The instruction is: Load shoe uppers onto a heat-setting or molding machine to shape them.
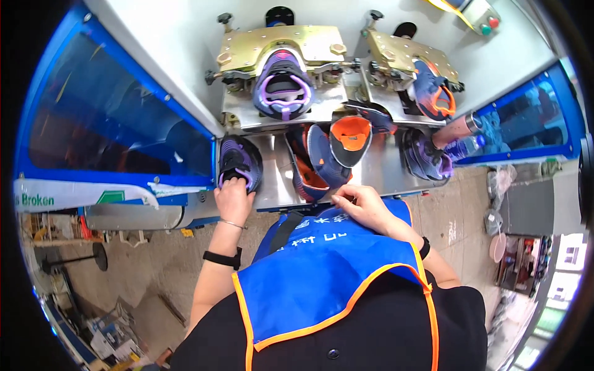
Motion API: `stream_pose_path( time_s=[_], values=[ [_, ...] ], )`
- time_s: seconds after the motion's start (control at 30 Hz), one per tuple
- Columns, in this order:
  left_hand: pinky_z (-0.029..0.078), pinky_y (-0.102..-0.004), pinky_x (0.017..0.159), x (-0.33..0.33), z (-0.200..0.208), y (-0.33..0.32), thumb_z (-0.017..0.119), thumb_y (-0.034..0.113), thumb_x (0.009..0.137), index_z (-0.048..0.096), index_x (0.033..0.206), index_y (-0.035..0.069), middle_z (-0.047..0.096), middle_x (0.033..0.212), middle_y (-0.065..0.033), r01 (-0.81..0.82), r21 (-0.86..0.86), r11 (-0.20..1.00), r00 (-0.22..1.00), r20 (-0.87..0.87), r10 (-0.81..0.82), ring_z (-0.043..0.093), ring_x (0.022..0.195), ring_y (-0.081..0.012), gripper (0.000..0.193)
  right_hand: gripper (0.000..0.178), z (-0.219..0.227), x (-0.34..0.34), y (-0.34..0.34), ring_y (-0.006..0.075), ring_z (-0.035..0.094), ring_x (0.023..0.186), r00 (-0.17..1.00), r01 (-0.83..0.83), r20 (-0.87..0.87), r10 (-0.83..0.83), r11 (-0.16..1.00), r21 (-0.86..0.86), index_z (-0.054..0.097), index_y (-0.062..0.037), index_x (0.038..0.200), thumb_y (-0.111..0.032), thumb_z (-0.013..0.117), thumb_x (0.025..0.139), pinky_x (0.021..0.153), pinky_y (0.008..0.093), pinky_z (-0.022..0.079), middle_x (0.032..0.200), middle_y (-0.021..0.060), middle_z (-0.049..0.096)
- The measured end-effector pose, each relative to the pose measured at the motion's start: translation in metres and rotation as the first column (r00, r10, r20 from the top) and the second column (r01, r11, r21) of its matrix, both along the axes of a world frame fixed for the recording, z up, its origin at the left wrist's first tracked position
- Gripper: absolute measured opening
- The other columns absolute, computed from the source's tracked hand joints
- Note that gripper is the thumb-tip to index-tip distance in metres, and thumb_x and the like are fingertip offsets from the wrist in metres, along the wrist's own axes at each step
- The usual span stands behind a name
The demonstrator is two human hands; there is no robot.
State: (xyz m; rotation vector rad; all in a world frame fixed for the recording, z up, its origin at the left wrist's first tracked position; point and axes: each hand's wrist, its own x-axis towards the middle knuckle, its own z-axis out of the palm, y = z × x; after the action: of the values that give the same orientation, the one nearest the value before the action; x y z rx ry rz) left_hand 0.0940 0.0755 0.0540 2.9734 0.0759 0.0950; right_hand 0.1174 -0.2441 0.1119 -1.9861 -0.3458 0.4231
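Note:
My left hand (pixel 234 199) grips the collar of a black and purple shoe (pixel 241 159) at the left end of the metal shelf, its fingertips partly hidden inside the opening. In front of my apron, my right hand (pixel 364 207) is closed with curled fingers. Whatever it may hold is hidden. Just beyond it lie several navy and orange shoe uppers; one upper (pixel 325 151) rests partly on another, and an orange-lined one (pixel 351 139) leans beside them. A purple-collared shoe (pixel 283 89) sits in the left clamp, and a navy and orange shoe (pixel 433 93) in the right clamp.
Brass-coloured clamp plates (pixel 281 46) with knobs stand at the back. Blue-framed windows (pixel 102 108) flank the metal shelf (pixel 272 176). At the right are another purple shoe (pixel 426 154), a pinkish cylinder (pixel 456 128) and a plastic bottle (pixel 467 146). Red and green buttons (pixel 489 26) are at upper right.

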Motion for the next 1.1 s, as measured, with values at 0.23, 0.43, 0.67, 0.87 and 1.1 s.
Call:
stream_pose_path(
  time_s=[0.23,0.43,0.67,0.87,1.1],
  values=[
    [0.044,-0.0462,0.076,-0.009,0.005,0.003,0.078,0.025,0.069,0.062,0.093,0.007,0.063,0.092,-0.0093,-0.011,-0.062,0.998,1.0,0.021,0.013,0.06,0.092,-0.0287,0.034,0.028,-0.012,0.04,-0.04,0.0173,0.06,0.07,0.785,0.463,0.508,-0.356,0.881,-0.099,0.06,-0.0098,0.111,-0.006,0.064,0.084,0.064,0.03,0.05,0.105,0.0081,0.059],
    [0.046,-0.0458,0.077,-0.008,0.0,-0.007,0.075,0.025,0.075,0.059,0.099,0.005,0.064,0.094,-0.0137,0.09,0.072,0.993,0.995,-0.042,-0.088,0.061,0.09,-0.032,0.035,0.034,-0.034,0.083,-0.054,0.031,0.062,0.095,0.809,0.211,0.585,0.055,0.902,-0.376,0.057,-0.0117,0.105,-0.007,0.07,0.074,0.077,0.0388,0.052,0.105,0.008,0.06],
    [0.047,-0.0406,0.07,-0.022,0.014,0.004,0.079,0.026,0.07,0.066,0.091,0.007,0.064,0.085,-0.0125,0.098,-0.281,0.955,0.974,0.226,-0.033,0.061,0.08,-0.0325,0.031,0.021,-0.002,0.066,-0.091,0.0075,0.058,0.081,0.978,0.19,0.083,-0.193,0.981,0.042,0.063,-0.0021,0.095,-0.009,0.075,0.079,0.074,0.0277,0.049,0.083,0.0004,0.063],
    [0.046,-0.0372,0.065,-0.009,0.048,-0.037,0.08,0.027,0.073,0.064,0.09,0.004,0.06,0.081,-0.0107,0.217,-0.455,0.864,0.939,0.338,-0.057,0.059,0.075,-0.0291,0.033,0.031,0.016,0.073,-0.118,0.0039,0.054,0.083,0.963,0.268,-0.02,-0.267,0.957,0.113,0.06,-0.0041,0.111,-0.017,0.071,0.086,0.074,0.0219,0.047,0.092,-0.0029,0.06],
    [0.048,-0.041,0.094,0.035,0.001,-0.089,0.071,0.049,0.08,0.034,0.137,-0.012,0.058,0.12,-0.0307,0.012,-0.633,0.774,1.0,-0.005,-0.02,0.059,0.113,-0.0396,0.091,0.053,0.008,0.108,-0.089,0.0108,0.06,0.099,0.913,0.372,-0.305,-0.271,0.86,0.35,0.05,0.0009,0.127,-0.032,0.068,0.09,0.087,0.0271,0.048,0.11,0.0074,0.064]
  ],
)
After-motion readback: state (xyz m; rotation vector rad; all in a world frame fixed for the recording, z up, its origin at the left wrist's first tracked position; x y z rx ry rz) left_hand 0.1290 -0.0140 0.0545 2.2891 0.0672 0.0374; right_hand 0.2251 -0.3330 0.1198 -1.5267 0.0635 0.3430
